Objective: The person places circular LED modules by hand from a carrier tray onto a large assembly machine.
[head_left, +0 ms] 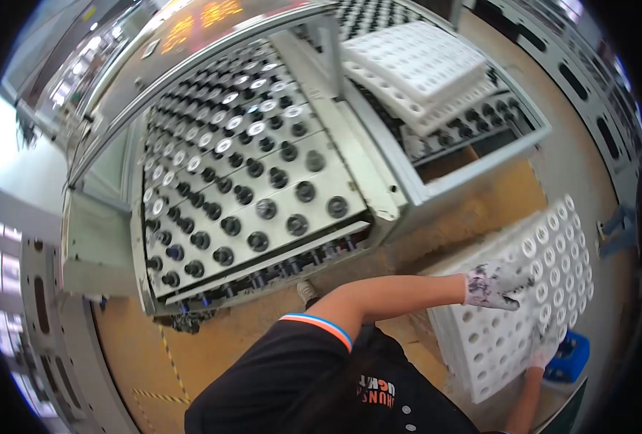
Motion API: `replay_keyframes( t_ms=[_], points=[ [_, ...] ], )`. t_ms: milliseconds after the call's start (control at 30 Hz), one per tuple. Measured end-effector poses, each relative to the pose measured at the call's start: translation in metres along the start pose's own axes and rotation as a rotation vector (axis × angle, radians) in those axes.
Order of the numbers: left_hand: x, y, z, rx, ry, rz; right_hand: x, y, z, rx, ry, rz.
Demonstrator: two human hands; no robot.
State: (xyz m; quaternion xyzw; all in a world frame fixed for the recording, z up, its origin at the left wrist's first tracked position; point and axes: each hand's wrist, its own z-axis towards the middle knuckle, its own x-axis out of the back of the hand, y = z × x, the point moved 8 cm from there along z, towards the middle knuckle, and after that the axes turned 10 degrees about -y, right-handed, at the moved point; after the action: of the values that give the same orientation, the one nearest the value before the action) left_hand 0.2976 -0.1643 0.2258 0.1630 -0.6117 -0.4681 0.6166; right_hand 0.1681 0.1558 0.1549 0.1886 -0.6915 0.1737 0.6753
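Observation:
A white foam tray (480,347) with rows of round holes lies at the lower right, on what looks like a stack. White rings (543,235) fill the holes of its far part, while the near holes hold none. My left hand (498,283), in a stained white glove, is over the middle of the tray beside the rings, fingers partly spread. My right hand (545,346), also gloved, is at the tray's right edge near the rings. Its fingers are blurred, and whether it holds a ring cannot be made out.
A machine bed (285,199) with rows of black spindles, several topped by white rings, stands at the left and centre. White foam trays (415,65) are stacked on a metal frame (473,170) behind. A blue crate (570,356) is beside my right hand. Another person's legs (617,228) show at far right.

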Motion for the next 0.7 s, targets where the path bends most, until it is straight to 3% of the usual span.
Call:
replay_keyframes(
  t_ms=[67, 133, 167, 267, 333, 367, 433, 467, 500, 533, 600, 667, 700],
  points=[
    [0.049, -0.028, -0.071, 0.125, 0.211, -0.098, 0.017, -0.019, 0.003, -0.109, -0.163, -0.136],
    [0.089, -0.067, -0.155, 0.347, 0.466, -0.007, -0.014, 0.022, 0.013, -0.198, -0.23, -0.277],
    [0.103, -0.083, -0.208, 0.336, 0.635, -0.234, -0.018, 0.041, 0.021, -0.224, -0.21, -0.282],
    [0.126, -0.116, -0.395, 0.412, 1.111, -0.817, 0.019, -0.009, 0.031, -0.321, -0.001, -0.173],
    [0.152, -0.104, -0.519, 0.403, 1.482, -0.799, 0.032, -0.039, 0.029, -0.361, 0.21, -0.069],
    [0.139, -0.149, -0.598, 0.442, 1.575, -0.539, 0.034, -0.05, 0.025, -0.37, 0.316, -0.008],
    [0.166, -0.098, -0.688, 0.648, 1.704, -0.376, 0.018, -0.076, 0.026, -0.341, 0.441, 0.143],
    [0.181, -0.077, -0.727, 0.554, 1.93, -0.337, 0.015, -0.111, 0.029, -0.306, 0.45, 0.239],
    [0.188, -0.067, -0.761, 0.537, 2.028, -0.39, 0.014, -0.146, 0.036, -0.257, 0.444, 0.398],
    [0.197, -0.062, -0.807, 0.666, 1.985, -0.223, 0.024, -0.216, 0.047, -0.212, 0.356, 0.618],
    [0.212, -0.046, -0.88, 1.053, 2.095, -0.063, 0.041, -0.344, 0.063, -0.133, 0.151, 0.96],
    [0.209, -0.087, -0.979, 1.57, 1.819, 0.396, 0.044, -0.442, 0.072, -0.075, 0.048, 1.135],
    [0.225, -0.099, -0.98, 1.867, 1.236, 0.566, 0.043, -0.482, 0.079, -0.026, -0.028, 1.135]
  ],
)
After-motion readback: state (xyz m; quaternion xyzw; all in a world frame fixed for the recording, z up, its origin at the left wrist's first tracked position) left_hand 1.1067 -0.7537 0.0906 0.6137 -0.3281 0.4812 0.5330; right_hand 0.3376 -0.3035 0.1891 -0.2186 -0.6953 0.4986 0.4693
